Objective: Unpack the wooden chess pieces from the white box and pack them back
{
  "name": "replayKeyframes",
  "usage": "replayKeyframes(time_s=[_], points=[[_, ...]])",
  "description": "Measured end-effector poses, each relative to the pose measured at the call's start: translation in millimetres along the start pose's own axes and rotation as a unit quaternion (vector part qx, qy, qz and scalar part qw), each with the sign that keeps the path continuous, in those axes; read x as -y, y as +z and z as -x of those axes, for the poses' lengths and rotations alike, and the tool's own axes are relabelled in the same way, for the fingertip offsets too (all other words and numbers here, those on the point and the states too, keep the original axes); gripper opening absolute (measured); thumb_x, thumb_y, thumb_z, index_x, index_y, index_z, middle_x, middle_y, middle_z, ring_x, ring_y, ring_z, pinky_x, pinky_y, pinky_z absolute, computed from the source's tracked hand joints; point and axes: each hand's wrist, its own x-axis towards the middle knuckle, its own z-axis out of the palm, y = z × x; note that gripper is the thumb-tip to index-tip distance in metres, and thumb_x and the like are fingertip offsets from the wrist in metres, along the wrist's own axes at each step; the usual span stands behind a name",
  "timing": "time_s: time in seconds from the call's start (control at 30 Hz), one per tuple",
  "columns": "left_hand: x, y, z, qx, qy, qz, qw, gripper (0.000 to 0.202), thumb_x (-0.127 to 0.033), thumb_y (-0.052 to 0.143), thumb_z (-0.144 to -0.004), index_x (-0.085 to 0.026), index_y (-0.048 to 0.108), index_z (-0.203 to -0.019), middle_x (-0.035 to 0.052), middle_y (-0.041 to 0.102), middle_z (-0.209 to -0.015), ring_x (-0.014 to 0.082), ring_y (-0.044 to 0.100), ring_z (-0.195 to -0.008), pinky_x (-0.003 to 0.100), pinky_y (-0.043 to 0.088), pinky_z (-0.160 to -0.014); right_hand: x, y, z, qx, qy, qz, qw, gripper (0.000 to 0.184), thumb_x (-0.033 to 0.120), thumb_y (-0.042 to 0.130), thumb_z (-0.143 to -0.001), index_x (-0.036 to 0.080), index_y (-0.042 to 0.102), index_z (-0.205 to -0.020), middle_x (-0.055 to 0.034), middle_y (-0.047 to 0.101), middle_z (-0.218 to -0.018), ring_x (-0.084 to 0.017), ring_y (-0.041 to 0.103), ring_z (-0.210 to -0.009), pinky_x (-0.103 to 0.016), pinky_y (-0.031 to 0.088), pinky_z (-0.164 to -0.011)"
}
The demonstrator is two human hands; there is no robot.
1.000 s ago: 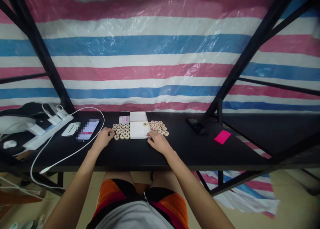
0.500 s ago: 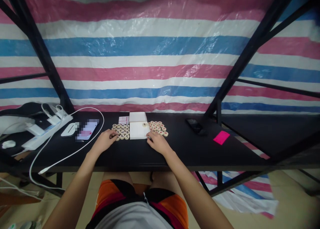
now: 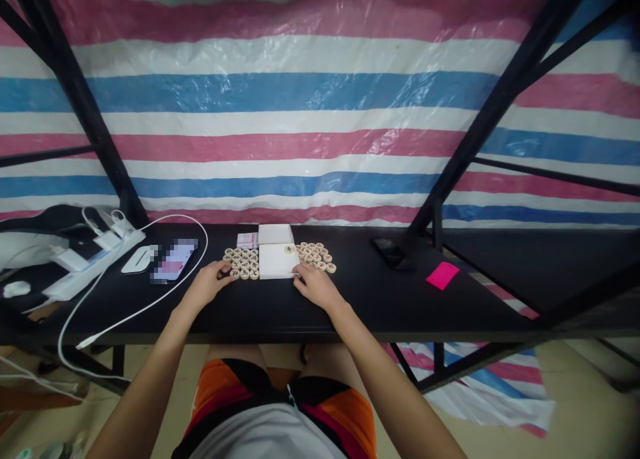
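Observation:
My left hand (image 3: 213,279) rests at the left edge of a block of xiangqi pieces (image 3: 245,265) with black characters, set in neat rows. Its thumb and forefinger are apart, beside the outermost pieces, and nothing shows in its grasp. A white open box (image 3: 277,264) lies just right of that block, with one xiangqi piece (image 3: 289,249) in its upper right corner. My right hand (image 3: 316,284) is at the box's lower right corner, fingertips touching the edge and thumb apart from them. Past it sit loosely gathered red-character pieces (image 3: 320,253), partly hidden by that hand.
Behind the box stand its white lid (image 3: 276,234) and a pink-white pack (image 3: 247,240). To the left lie a phone (image 3: 175,262), a white cable (image 3: 145,322) and a power strip (image 3: 95,262). Rightward are a black phone (image 3: 390,252) and a pink card (image 3: 443,275).
My left thumb and fingers have drawn slightly left, uncovering the lower left piece of the black-character rows. My right hand has stayed at the box corner.

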Motion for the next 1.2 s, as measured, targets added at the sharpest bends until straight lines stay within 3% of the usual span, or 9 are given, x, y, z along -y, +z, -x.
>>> replayKeyframes(time_s=[0.17,0.4,0.53,0.73,0.83,0.93,1.03,1.1,1.2], points=[[-33,3.6,-17,-0.001,0.034,-0.022,0.999,0.033,-0.046,0.052,-0.084,-0.02,0.068,-0.097,0.0065,0.066,-0.093,0.0209,0.062,-0.081,0.032,0.048,-0.079,1,-2,0,0.001,-0.002,0.003,1.0,0.018,0.019,0.046,-0.089,0.018,0.061,-0.098,-0.0067,0.063,-0.096,-0.018,0.059,-0.089,-0.027,0.043,-0.079],[-105,63.8,-94,0.08,0.126,-0.132,0.98,0.031,-0.028,0.051,-0.085,-0.017,0.066,-0.109,0.0131,0.067,-0.103,0.0257,0.062,-0.097,0.034,0.046,-0.085,3,-3,-1,0.004,-0.006,0.008,1.0,0.019,0.018,0.045,-0.089,0.019,0.061,-0.099,-0.006,0.063,-0.096,-0.017,0.059,-0.09,-0.026,0.043,-0.08],[-117,88.4,-110,0.13,0.105,-0.194,0.967,0.029,-0.024,0.05,-0.084,-0.016,0.067,-0.107,0.0157,0.067,-0.102,0.0269,0.063,-0.097,0.034,0.046,-0.081,3,-4,-1,0.005,-0.01,0.008,1.0,0.019,0.017,0.045,-0.089,0.019,0.061,-0.098,-0.0058,0.062,-0.095,-0.017,0.059,-0.09,-0.026,0.043,-0.08],[-119,100.3,-105,0.104,0.099,-0.199,0.969,0.027,-0.021,0.049,-0.084,-0.016,0.064,-0.106,0.0143,0.067,-0.1,0.0254,0.063,-0.096,0.032,0.046,-0.078,4,-6,-1,0.006,-0.011,0.009,1.0,0.018,0.017,0.045,-0.089,0.018,0.061,-0.097,-0.0061,0.062,-0.093,-0.017,0.059,-0.089,-0.026,0.043,-0.08],[-120,91.8,-103,0.1,0.088,-0.176,0.975,0.023,-0.02,0.05,-0.083,-0.018,0.066,-0.1,0.0114,0.067,-0.099,0.0238,0.063,-0.092,0.031,0.045,-0.077,4,-6,-1,0.011,-0.01,0.007,1.0,0.019,0.018,0.045,-0.089,0.018,0.061,-0.098,-0.0061,0.062,-0.095,-0.017,0.059,-0.091,-0.026,0.043,-0.079],[-111,66.2,-84,0.041,0.101,-0.103,0.989,0.021,-0.025,0.052,-0.083,-0.02,0.065,-0.098,0.0075,0.066,-0.098,0.0204,0.062,-0.087,0.029,0.045,-0.077,3,-5,-1,0.012,-0.003,0.007,1.0,0.019,0.019,0.045,-0.09,0.019,0.061,-0.099,-0.006,0.062,-0.097,-0.017,0.059,-0.09,-0.025,0.044,-0.078],[-86,30.9,-44,-0.034,0.075,-0.036,0.996,0.019,-0.028,0.054,-0.083,-0.02,0.064,-0.096,0.0047,0.065,-0.095,0.0175,0.06,-0.082,0.027,0.044,-0.076,2,-3,0,0.009,0.001,0.007,1.0,0.019,0.019,0.045,-0.089,0.019,0.061,-0.099,-0.006,0.062,-0.097,-0.017,0.059,-0.089,-0.026,0.044,-0.078],[-64,11.4,-15,-0.083,0.017,-0.019,0.996,0.022,-0.033,0.054,-0.083,-0.02,0.063,-0.098,0.0038,0.065,-0.095,0.0163,0.059,-0.076,0.027,0.044,-0.072,1,-2,0,0.004,-0.003,0.002,1.0,0.019,0.019,0.045,-0.089,0.019,0.061,-0.098,-0.0061,0.063,-0.096,-0.018,0.059,-0.089,-0.026,0.044,-0.078],[-30,-0.5,17,-0.12,-0.058,-0.042,0.99,0.017,-0.033,0.053,-0.082,-0.02,0.061,-0.089,0.002,0.063,-0.085,0.016,0.057,-0.071,0.027,0.043,-0.068,1,-1,0,-0.007,-0.007,-0.007,1.0,0.019,0.018,0.044,-0.089,0.019,0.061,-0.097,-0.0061,0.063,-0.095,-0.018,0.059,-0.089,-0.027,0.044,-0.079]])
